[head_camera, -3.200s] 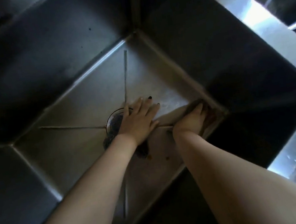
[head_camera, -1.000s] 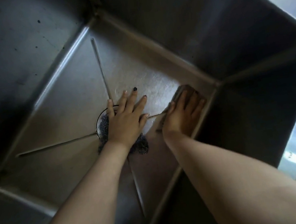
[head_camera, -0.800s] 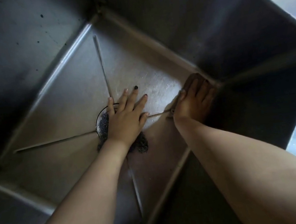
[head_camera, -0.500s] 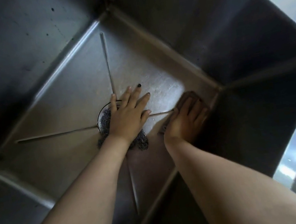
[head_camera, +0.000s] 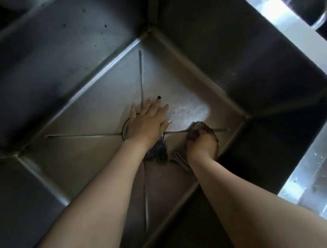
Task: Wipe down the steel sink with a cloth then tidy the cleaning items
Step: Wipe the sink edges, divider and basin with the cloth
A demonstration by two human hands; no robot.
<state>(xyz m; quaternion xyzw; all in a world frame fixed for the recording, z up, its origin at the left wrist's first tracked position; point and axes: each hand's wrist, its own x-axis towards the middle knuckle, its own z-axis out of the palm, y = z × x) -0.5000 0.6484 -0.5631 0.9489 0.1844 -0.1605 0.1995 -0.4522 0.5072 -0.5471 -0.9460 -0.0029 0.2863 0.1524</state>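
The right hand (head_camera: 201,142) is curled tightly around a bunched brown cloth (head_camera: 197,126), pressing it onto the floor of the steel sink (head_camera: 93,104) close to the right-hand wall, probably to scrub along that edge. The left hand (head_camera: 147,121) lies flat with its fingers spread over the drain (head_camera: 124,129), apparently bracing the lean into the deep basin. A dark wire scourer (head_camera: 157,153) sits under the left wrist. A foamy patch (head_camera: 189,108) shines just beyond both hands.

In the sink (head_camera: 93,104), my left grip (head_camera: 148,123) lies over the central drain (head_camera: 125,128), scourer (head_camera: 157,152) beneath its wrist; right of it, my right grip (head_camera: 202,145) is on the cloth (head_camera: 197,126), near the wall.
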